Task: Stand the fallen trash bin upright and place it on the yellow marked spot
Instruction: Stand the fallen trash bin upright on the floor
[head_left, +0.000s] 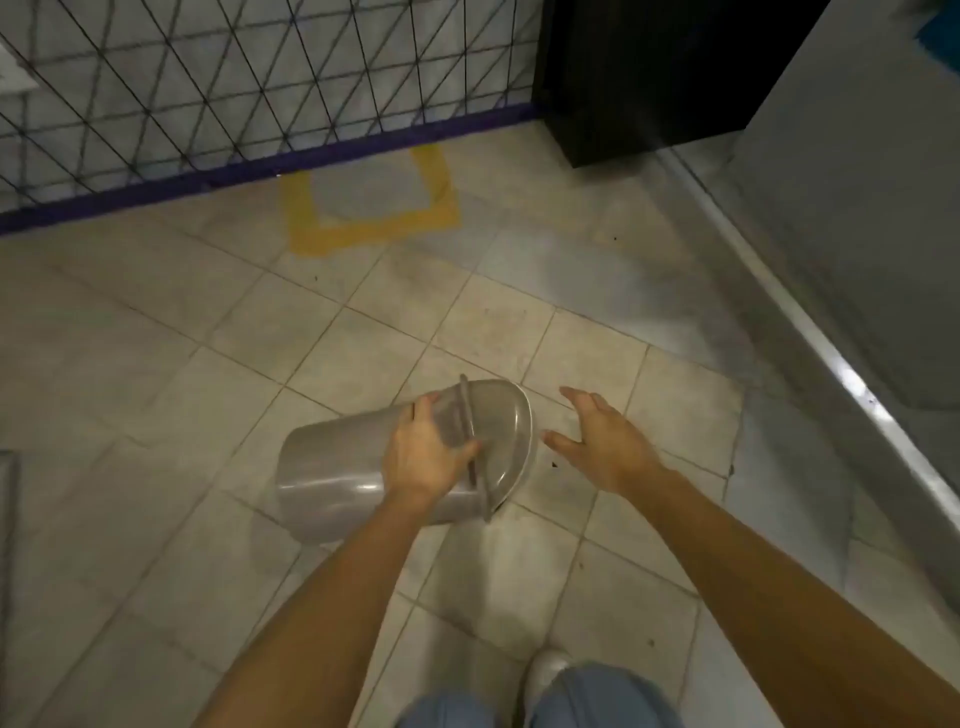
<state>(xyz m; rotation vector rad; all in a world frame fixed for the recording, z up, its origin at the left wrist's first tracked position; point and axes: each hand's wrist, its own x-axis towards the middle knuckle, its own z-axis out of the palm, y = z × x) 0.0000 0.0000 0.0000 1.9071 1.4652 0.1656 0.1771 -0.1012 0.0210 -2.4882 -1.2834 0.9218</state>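
Note:
A grey plastic trash bin (332, 473) lies on its side on the tiled floor, its domed lid end pointing right. My left hand (423, 454) grips it near the rim where lid and body meet, fingers wrapped over the top. Just right of the lid, my right hand (597, 441) hovers with fingers spread and nothing in it, not touching the bin. The yellow marked spot (374, 228), a square outline of yellow tape, lies farther away on the floor against the fence.
A black wire-mesh fence (260, 78) with a purple base strip runs along the far side. A black cabinet (649, 78) stands at the far right. A grey wall with a metal skirting (810, 332) borders the right. My shoe (548, 675) shows below.

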